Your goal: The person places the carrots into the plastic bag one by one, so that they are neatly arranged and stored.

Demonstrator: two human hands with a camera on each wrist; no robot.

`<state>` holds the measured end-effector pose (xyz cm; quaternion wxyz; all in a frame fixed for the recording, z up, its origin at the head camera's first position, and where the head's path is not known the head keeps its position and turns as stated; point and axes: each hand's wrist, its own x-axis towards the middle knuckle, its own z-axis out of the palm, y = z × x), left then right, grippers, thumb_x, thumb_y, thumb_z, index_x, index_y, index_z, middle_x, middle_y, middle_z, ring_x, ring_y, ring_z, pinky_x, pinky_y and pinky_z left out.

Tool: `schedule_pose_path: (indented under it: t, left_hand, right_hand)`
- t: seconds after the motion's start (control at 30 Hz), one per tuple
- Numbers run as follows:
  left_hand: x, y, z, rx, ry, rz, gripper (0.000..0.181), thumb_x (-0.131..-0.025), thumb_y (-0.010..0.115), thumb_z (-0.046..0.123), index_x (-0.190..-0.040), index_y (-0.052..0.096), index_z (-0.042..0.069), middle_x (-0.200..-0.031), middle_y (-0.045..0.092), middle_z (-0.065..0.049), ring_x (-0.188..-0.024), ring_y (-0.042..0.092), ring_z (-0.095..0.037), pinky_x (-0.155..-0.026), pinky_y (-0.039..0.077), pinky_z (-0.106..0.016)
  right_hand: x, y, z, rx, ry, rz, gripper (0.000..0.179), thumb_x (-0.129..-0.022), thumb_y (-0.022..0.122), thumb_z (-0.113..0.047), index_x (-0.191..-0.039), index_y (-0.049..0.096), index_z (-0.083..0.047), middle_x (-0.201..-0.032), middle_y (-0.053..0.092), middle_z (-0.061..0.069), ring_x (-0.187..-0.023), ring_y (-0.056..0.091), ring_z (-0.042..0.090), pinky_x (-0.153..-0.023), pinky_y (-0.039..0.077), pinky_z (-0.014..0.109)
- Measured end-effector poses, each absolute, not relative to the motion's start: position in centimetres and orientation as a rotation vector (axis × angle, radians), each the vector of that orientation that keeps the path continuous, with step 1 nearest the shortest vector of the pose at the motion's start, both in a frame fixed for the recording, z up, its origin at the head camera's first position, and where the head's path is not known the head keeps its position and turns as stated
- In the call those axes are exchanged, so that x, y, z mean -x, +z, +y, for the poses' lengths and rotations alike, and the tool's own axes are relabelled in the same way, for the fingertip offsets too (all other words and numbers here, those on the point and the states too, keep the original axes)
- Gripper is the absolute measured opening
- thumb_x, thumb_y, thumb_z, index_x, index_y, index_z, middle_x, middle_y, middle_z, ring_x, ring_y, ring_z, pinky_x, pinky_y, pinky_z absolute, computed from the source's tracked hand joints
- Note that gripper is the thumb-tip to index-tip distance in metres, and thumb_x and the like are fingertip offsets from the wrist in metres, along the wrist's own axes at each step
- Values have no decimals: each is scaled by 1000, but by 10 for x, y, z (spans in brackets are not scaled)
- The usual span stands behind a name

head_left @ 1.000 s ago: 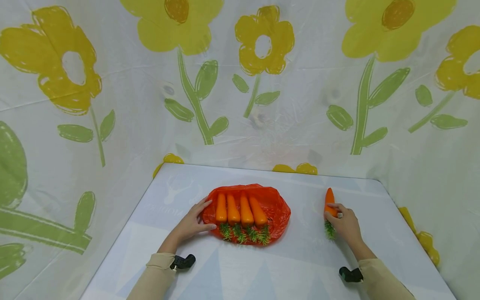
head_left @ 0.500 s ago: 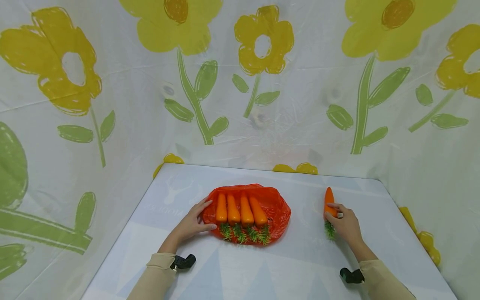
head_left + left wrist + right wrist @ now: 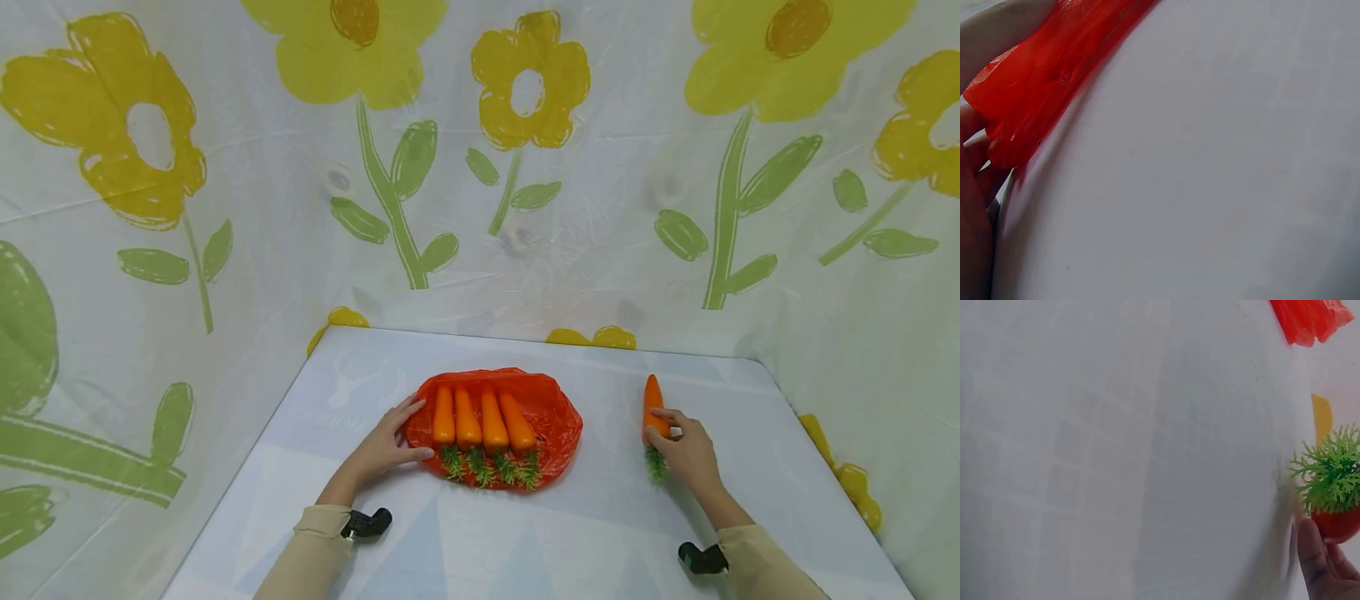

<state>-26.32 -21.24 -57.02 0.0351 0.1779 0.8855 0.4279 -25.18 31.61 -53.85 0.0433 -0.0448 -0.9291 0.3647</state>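
Note:
My left hand (image 3: 378, 450) rests at the left edge of a red plastic bag (image 3: 558, 417), its thumb and fingers spread along the crumpled rim. In the left wrist view the bag (image 3: 1041, 81) shows between the thumb and the fingers. Several glossy orange carrots (image 3: 468, 417) with frilly green tops lie side by side on the bag, tips pointing away. To the right, my right hand (image 3: 692, 454) grips another carrot (image 3: 652, 392) around its thick end, tip pointing away. Its green top (image 3: 1330, 478) and thick end show at the right of the right wrist view.
Beneath everything is a white table (image 3: 480, 550) with pale blue triangle prints. A white curtain (image 3: 615, 200) with yellow flowers surrounds it at the back and sides. Each wrist carries a small black camera mount. White tabletop lies between the bag and the right hand's carrot.
The right hand has moved slightly to the left with its carrot. The left hand, the bag and the carrots on it stay in place.

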Motion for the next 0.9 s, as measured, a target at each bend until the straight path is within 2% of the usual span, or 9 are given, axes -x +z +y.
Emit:
schedule_pose_path:
  t: [0.6, 0.9]
  left_hand:
    - [263, -570, -212, -540, 1314, 2718, 93, -81, 84, 44, -157, 40, 12, -169, 21, -4, -152, 20, -40, -117, 23, -66]
    - [263, -569, -212, -531, 1303, 2717, 93, -82, 84, 45, -157, 39, 13, -169, 21, -4, -152, 20, -41, -117, 23, -67]
  right_hand:
    - [246, -537, 309, 118, 1139, -2822, 47, -99, 66, -31, -138, 59, -4, -126, 54, 26, -97, 61, 35, -71, 52, 32]
    - [243, -533, 304, 118, 1195, -2804, 48, -99, 67, -33, -138, 60, -6, -127, 52, 23, -93, 61, 31, -66, 52, 26]
